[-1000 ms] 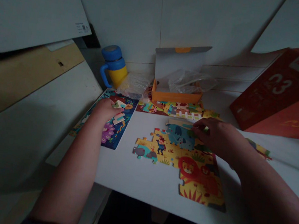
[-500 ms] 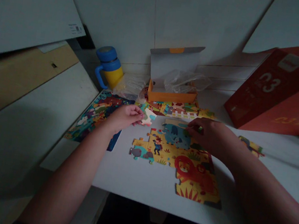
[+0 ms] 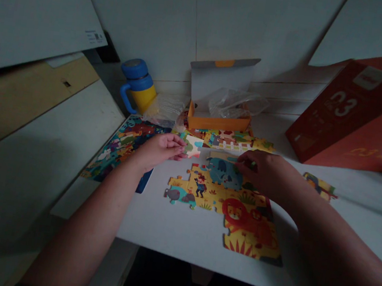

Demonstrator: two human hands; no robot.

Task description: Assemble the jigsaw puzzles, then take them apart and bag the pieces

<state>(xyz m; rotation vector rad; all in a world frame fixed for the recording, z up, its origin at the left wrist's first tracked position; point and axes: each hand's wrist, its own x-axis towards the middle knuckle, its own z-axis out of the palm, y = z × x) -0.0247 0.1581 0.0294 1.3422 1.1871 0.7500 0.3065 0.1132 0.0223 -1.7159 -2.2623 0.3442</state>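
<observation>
My left hand pinches a pale puzzle piece just above the white table, left of the part-built animal puzzle with its lion and blue elephant. My right hand rests with curled fingers on the puzzle's upper edge, fingertips pressing a piece near the elephant. A finished dark blue puzzle lies under and behind my left wrist.
A blue and yellow mug stands at the back left. An open orange box with plastic bags sits behind a strip of joined pieces. A red carton fills the right. A loose piece lies right.
My left hand lifted a pale piece off the dark blue puzzle and carried it right, toward the animal puzzle. My right hand stayed on the puzzle's upper edge.
</observation>
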